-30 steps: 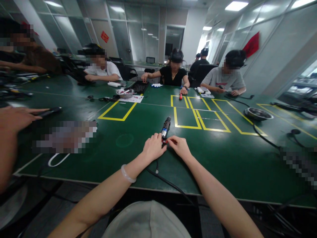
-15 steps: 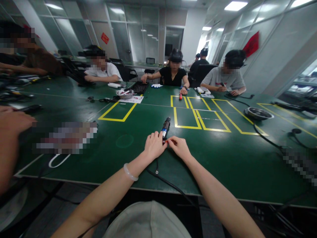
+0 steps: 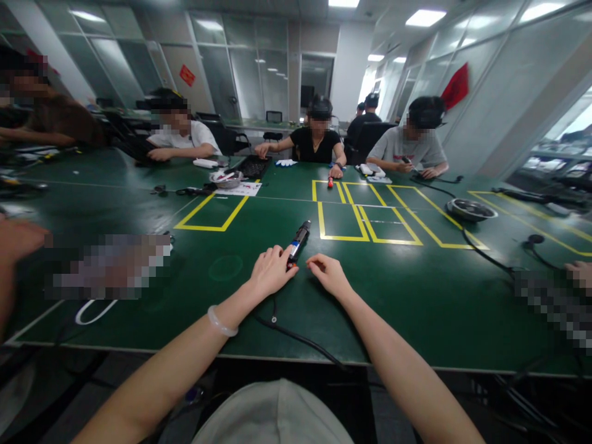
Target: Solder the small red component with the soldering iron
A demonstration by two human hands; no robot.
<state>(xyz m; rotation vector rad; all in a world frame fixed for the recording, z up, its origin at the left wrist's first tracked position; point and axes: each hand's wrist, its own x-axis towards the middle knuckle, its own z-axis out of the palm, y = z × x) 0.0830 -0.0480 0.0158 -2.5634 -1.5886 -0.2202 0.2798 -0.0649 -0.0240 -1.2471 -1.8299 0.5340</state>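
Observation:
My left hand point(image 3: 272, 271) is wrapped over the rear part of a black electric screwdriver point(image 3: 300, 238) with a blue and silver label. The tool points away from me, tilted slightly right, and a bit of orange-red shows by my left thumb. From under that hand a black cord point(image 3: 296, 334) runs towards the near table edge. Just right of the tool, and apart from it, is my right hand point(image 3: 330, 274), its fingers curled in and nothing visible between them.
Yellow tape outlines point(image 3: 345, 238) mark the green table point(image 3: 393, 308). A pixelated flat item point(image 3: 115, 265) lies left, a metal bowl point(image 3: 226, 179) farther back, and a round metal dish point(image 3: 472, 209) right. Co-workers sit around; one across touches a red object point(image 3: 330, 182).
My right hand has come away from the orange-red part at the tool's rear. My left hand and the screwdriver have shifted left, and the whole view has turned slightly.

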